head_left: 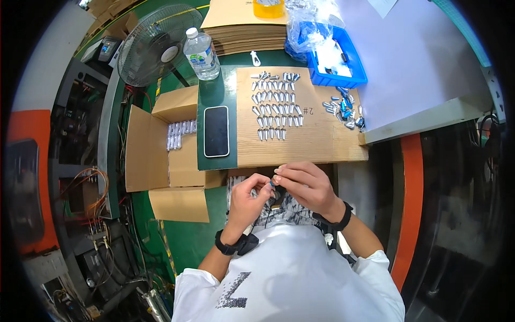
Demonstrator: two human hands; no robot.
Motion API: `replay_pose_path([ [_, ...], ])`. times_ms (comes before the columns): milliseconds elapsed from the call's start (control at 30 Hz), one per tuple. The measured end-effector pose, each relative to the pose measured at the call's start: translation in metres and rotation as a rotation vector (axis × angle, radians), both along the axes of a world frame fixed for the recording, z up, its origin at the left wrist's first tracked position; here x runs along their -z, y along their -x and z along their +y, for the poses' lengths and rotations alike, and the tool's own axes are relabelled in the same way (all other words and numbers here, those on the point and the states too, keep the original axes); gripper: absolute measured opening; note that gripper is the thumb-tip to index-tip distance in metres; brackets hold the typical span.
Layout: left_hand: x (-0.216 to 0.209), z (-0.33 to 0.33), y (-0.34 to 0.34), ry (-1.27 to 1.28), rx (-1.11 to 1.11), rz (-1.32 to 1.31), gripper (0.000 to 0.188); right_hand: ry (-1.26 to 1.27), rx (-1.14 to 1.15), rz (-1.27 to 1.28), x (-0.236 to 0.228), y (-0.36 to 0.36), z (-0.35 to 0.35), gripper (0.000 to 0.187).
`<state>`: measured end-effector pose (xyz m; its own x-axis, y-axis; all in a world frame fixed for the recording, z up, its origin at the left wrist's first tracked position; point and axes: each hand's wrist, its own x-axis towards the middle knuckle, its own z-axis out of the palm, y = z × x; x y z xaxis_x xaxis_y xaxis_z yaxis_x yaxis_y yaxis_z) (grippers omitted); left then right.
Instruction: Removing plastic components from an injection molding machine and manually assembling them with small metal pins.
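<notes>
My left hand [250,197] and my right hand [308,186] meet just off the front edge of the table, fingertips pinched together. Between them sits a small blue piece [272,183], mostly covered by the fingers, so its exact kind is hidden. Beyond my hands lies a cardboard sheet [322,147] with rows of small silver, tapered metal parts [274,109]. To the right on the same sheet is a loose heap of silver and blue parts [343,109].
A blue bin [338,80] with plastic bags stands at the back right. Left of the sheet are a phone [216,132] and a water bottle [203,56]. An open carton [145,155] holding wrapped parts sits lower left, near a fan [155,48]. Stacked cardboard [244,35] carries a tape roll [268,8].
</notes>
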<state>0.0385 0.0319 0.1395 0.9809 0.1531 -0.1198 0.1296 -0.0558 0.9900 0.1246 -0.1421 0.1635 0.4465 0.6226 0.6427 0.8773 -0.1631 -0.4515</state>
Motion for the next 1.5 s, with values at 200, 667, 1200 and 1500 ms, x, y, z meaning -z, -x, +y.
replay_pose_path([
  [200,-0.002,0.002,0.007,0.088,0.016,-0.010,0.009,-0.034,-0.013,0.029,0.005,0.009,0.006,0.033],
  [667,-0.027,-0.002,0.008,0.458,0.187,0.069,0.018,-0.171,0.046,0.108,0.001,0.019,-0.002,0.032],
  [1200,-0.035,0.009,0.003,0.413,0.276,0.213,0.019,-0.015,0.026,-0.067,-0.007,0.015,-0.011,0.029],
  [1500,-0.029,0.006,0.002,0.433,0.205,0.186,0.013,-0.018,0.044,-0.062,-0.001,0.018,-0.008,0.029],
])
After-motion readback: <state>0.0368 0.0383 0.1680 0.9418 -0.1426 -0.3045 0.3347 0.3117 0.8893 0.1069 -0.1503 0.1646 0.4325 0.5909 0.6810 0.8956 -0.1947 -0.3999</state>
